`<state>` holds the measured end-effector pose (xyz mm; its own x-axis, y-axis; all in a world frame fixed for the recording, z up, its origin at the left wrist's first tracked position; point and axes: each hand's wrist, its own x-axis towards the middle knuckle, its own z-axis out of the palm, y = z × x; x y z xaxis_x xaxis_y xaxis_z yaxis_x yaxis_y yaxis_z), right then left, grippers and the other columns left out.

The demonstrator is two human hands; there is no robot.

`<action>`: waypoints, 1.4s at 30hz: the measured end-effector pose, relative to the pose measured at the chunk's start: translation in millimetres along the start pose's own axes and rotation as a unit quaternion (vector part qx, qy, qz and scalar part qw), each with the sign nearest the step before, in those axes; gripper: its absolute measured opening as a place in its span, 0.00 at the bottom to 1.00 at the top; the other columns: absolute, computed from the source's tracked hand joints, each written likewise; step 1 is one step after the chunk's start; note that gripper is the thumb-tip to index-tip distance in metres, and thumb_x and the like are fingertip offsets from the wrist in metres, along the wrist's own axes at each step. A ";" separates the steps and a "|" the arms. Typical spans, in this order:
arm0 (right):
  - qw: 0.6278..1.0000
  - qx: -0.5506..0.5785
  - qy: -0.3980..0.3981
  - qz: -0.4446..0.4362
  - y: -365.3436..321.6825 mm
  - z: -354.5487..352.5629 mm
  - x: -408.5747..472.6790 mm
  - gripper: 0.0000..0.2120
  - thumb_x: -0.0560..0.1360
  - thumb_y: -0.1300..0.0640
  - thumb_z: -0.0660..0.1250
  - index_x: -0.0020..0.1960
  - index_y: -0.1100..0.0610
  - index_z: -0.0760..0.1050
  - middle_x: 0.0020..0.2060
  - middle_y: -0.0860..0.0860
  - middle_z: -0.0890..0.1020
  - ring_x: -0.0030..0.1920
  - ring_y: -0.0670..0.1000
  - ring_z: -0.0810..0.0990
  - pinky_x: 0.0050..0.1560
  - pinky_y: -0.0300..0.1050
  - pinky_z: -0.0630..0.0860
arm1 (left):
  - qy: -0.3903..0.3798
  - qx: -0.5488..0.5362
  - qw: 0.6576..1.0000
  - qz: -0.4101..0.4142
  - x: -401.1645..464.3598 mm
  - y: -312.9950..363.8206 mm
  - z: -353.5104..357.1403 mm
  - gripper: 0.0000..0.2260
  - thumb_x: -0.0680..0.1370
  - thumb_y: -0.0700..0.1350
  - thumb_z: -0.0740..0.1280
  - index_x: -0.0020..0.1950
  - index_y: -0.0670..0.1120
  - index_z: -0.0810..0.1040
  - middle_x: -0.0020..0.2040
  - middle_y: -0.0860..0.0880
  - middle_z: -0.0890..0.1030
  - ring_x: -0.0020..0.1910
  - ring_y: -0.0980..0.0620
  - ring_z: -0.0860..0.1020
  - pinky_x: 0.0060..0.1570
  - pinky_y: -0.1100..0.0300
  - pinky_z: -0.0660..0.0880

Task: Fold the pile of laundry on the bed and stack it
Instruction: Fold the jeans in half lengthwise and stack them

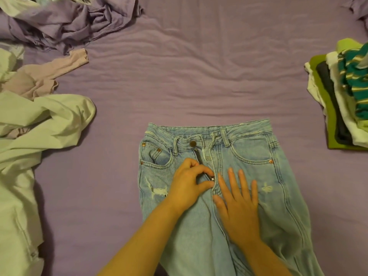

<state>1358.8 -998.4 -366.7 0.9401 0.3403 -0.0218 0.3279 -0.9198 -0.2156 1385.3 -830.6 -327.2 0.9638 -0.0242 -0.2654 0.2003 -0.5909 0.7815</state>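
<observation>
Jeans (249,166), light-blue distressed denim, lie flat at the purple bed sheet's (199,76) near edge, fly open. Left hand (189,184) pinches the metal zipper pull (212,179); right hand (239,204) presses flat, fingers spread. Folded stack (342,96) at right edge.

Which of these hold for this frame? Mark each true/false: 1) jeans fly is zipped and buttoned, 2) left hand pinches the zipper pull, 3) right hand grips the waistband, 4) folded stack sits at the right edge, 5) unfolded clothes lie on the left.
1) False. The jeans lie front up with the fly open and the button undone.
2) True. The left hand pinches the zipper pull.
3) False. The right hand rests flat, fingers straight, on the denim below the fly.
4) True. The folded stack lies at the right edge of the bed.
5) True. The unfolded clothes lie on the left.
</observation>
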 end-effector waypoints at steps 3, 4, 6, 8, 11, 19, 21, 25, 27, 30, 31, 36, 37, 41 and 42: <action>1.000 0.016 0.011 0.008 1.9 1.9 1.4 0.26 0.82 0.41 0.41 0.74 0.51 0.61 0.73 0.55 0.64 0.77 0.53 0.47 0.72 0.61 0.51 | 0.021 0.033 0.999 -0.015 3.3 0.4 5.4 0.08 0.74 0.47 0.72 0.52 0.50 0.80 0.47 0.52 0.67 0.45 0.55 0.69 0.48 0.64 0.68; 1.000 0.017 0.012 0.011 1.4 1.4 2.0 0.26 0.82 0.41 0.42 0.73 0.51 0.63 0.73 0.54 0.63 0.77 0.53 0.49 0.72 0.60 0.50 | 0.021 0.041 0.999 -0.018 4.8 0.4 6.4 0.07 0.74 0.46 0.71 0.52 0.49 0.80 0.47 0.52 0.67 0.45 0.55 0.69 0.48 0.64 0.68; 1.000 0.018 0.013 0.013 0.0 0.5 2.8 0.27 0.81 0.40 0.43 0.72 0.52 0.63 0.73 0.54 0.63 0.75 0.54 0.54 0.72 0.60 0.50 | 0.017 0.048 0.998 -0.022 7.1 -0.1 6.8 0.08 0.74 0.45 0.71 0.52 0.48 0.81 0.48 0.52 0.67 0.46 0.54 0.69 0.49 0.64 0.68; 0.999 0.022 0.018 0.016 -1.2 -0.7 3.0 0.28 0.81 0.39 0.44 0.72 0.52 0.64 0.72 0.54 0.64 0.74 0.56 0.57 0.72 0.59 0.50 | 0.012 0.041 0.999 -0.022 8.2 0.1 5.5 0.07 0.74 0.44 0.71 0.52 0.47 0.81 0.47 0.52 0.66 0.46 0.54 0.68 0.49 0.64 0.68; 0.999 0.036 0.017 0.035 -2.1 -1.7 3.9 0.30 0.80 0.38 0.44 0.73 0.55 0.62 0.72 0.54 0.65 0.74 0.55 0.57 0.73 0.57 0.47 | 0.006 0.022 1.000 -0.015 6.5 -0.5 3.6 0.05 0.74 0.43 0.72 0.49 0.49 0.80 0.46 0.54 0.65 0.45 0.55 0.68 0.49 0.64 0.68; 0.998 0.051 0.017 0.037 -2.4 1.4 3.9 0.31 0.80 0.38 0.44 0.74 0.57 0.60 0.73 0.54 0.64 0.74 0.55 0.56 0.73 0.58 0.48 | 0.018 0.084 0.996 0.013 4.8 -2.0 8.2 0.14 0.75 0.46 0.70 0.60 0.49 0.80 0.50 0.50 0.68 0.50 0.53 0.68 0.53 0.58 0.68; 0.998 0.050 0.013 0.038 -2.5 1.8 4.7 0.31 0.80 0.38 0.45 0.74 0.57 0.61 0.73 0.54 0.64 0.74 0.55 0.56 0.73 0.58 0.48 | 0.029 0.072 0.997 0.017 4.4 -1.0 8.6 0.10 0.74 0.46 0.71 0.55 0.49 0.82 0.49 0.50 0.68 0.49 0.53 0.68 0.52 0.58 0.69; 0.998 0.046 0.011 0.038 -2.3 1.7 4.7 0.31 0.80 0.38 0.43 0.74 0.56 0.61 0.73 0.54 0.64 0.74 0.55 0.56 0.72 0.58 0.48 | 0.051 0.040 0.998 0.005 3.7 -1.8 10.2 0.07 0.74 0.43 0.71 0.51 0.47 0.83 0.48 0.50 0.69 0.47 0.53 0.71 0.51 0.58 0.71; 0.998 0.050 0.013 0.035 -1.7 1.2 3.9 0.31 0.80 0.38 0.43 0.73 0.56 0.62 0.73 0.54 0.64 0.74 0.55 0.56 0.72 0.58 0.48 | 0.048 0.035 0.998 0.008 3.3 -2.1 9.6 0.07 0.74 0.43 0.71 0.51 0.47 0.82 0.48 0.51 0.69 0.47 0.53 0.71 0.51 0.58 0.71; 0.998 0.056 0.013 0.034 -2.1 0.9 4.0 0.30 0.80 0.38 0.44 0.73 0.55 0.62 0.73 0.53 0.64 0.74 0.55 0.56 0.72 0.59 0.48 | 0.047 0.031 0.998 0.019 2.3 -2.8 9.0 0.07 0.74 0.42 0.71 0.51 0.48 0.80 0.49 0.52 0.69 0.47 0.54 0.71 0.51 0.58 0.71; 0.998 0.057 0.011 0.035 -2.1 0.8 4.1 0.30 0.80 0.38 0.44 0.73 0.55 0.62 0.73 0.53 0.64 0.74 0.54 0.56 0.72 0.59 0.48 | 0.048 0.025 0.998 0.021 2.1 -3.1 8.8 0.07 0.73 0.42 0.71 0.50 0.49 0.80 0.49 0.52 0.69 0.47 0.54 0.70 0.51 0.59 0.71; 0.998 0.057 0.011 0.033 -2.1 0.9 4.3 0.30 0.80 0.38 0.44 0.74 0.55 0.61 0.73 0.53 0.63 0.74 0.54 0.55 0.72 0.58 0.48 | 0.019 0.056 0.997 0.044 2.5 -8.2 5.2 0.06 0.74 0.44 0.72 0.50 0.47 0.83 0.49 0.51 0.68 0.49 0.53 0.70 0.51 0.60 0.70; 0.998 0.056 0.010 0.033 -1.9 1.0 4.3 0.29 0.80 0.38 0.44 0.74 0.55 0.60 0.73 0.53 0.63 0.74 0.54 0.55 0.72 0.58 0.48 | 0.012 0.063 0.997 0.048 3.3 -8.7 4.2 0.07 0.74 0.44 0.72 0.51 0.47 0.83 0.49 0.51 0.67 0.49 0.52 0.69 0.50 0.60 0.69; 0.998 0.051 0.009 0.029 -0.5 3.7 3.3 0.29 0.80 0.39 0.46 0.74 0.55 0.61 0.73 0.52 0.62 0.75 0.54 0.55 0.73 0.59 0.48 | -0.042 0.120 0.989 0.070 10.7 -10.6 -3.1 0.10 0.74 0.47 0.71 0.55 0.49 0.81 0.49 0.50 0.65 0.47 0.53 0.66 0.46 0.61 0.64; 0.998 0.051 0.010 0.029 -0.2 4.5 3.1 0.30 0.80 0.39 0.46 0.74 0.55 0.62 0.73 0.52 0.62 0.75 0.54 0.55 0.73 0.58 0.47 | -0.058 0.142 0.985 0.077 12.6 -11.1 -4.9 0.11 0.75 0.49 0.71 0.57 0.50 0.80 0.49 0.50 0.65 0.46 0.53 0.65 0.45 0.61 0.62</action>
<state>1361.3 -996.3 -371.1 0.9594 0.2815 -0.0174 0.2622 -0.9129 -0.3129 1396.1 -820.4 -336.5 0.9490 -0.2142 -0.2313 -0.0205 -0.7741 0.6328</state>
